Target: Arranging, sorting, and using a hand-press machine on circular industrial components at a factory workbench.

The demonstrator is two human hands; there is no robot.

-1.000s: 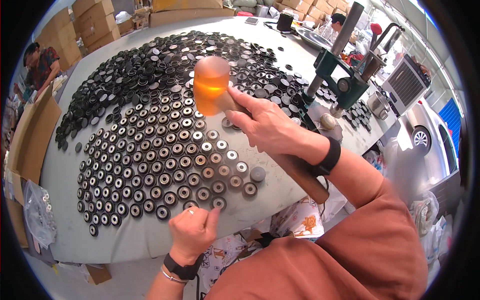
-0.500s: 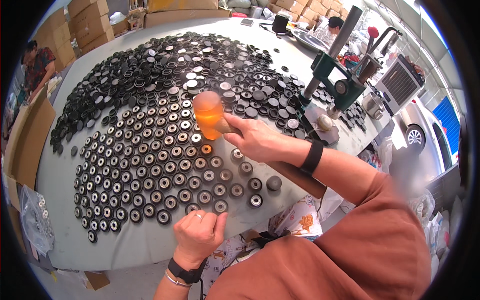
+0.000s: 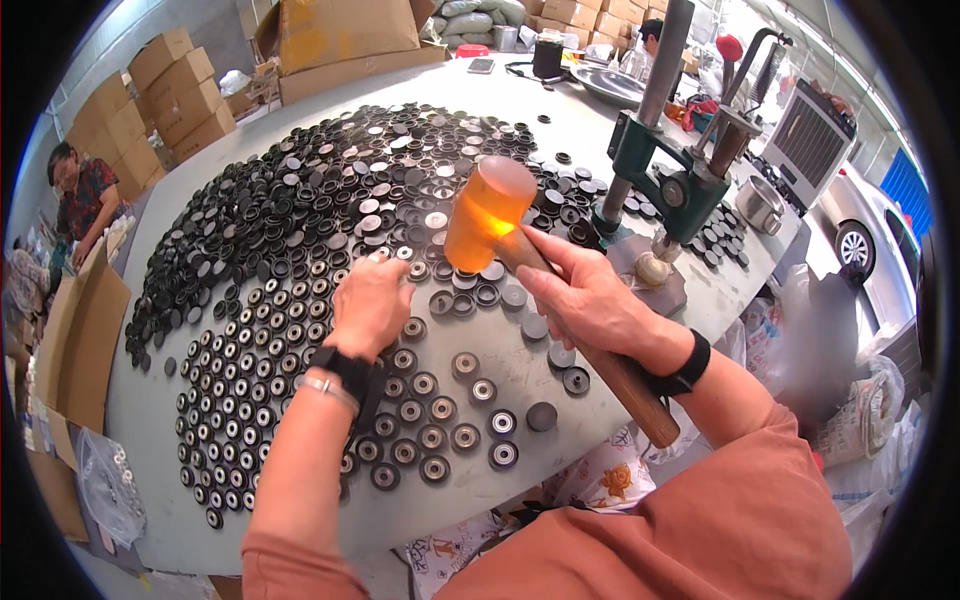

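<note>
My right hand is wrapped round the wooden handle of a mallet with a translucent amber head. The head is raised over the table, close to the loose black discs. My left hand reaches forward over the middle of the table, at the border between the ringed pieces and the heap. Its fingers are bent, partly hidden and slightly blurred, so whether they hold a disc cannot be seen. Round black pieces with metal ring centres stand in rows beneath and beside my left forearm. A plain dark cap lies near the table's front edge.
A large heap of black discs covers the far part of the table. At the right stands a green hand press, with a metal cup behind. An open carton borders the left edge; another person sits beyond it.
My left hand has moved from the near edge forward to the discs, its earlier closed fingers now reaching out. The mallet has shifted right, and the whole view has turned slightly.
</note>
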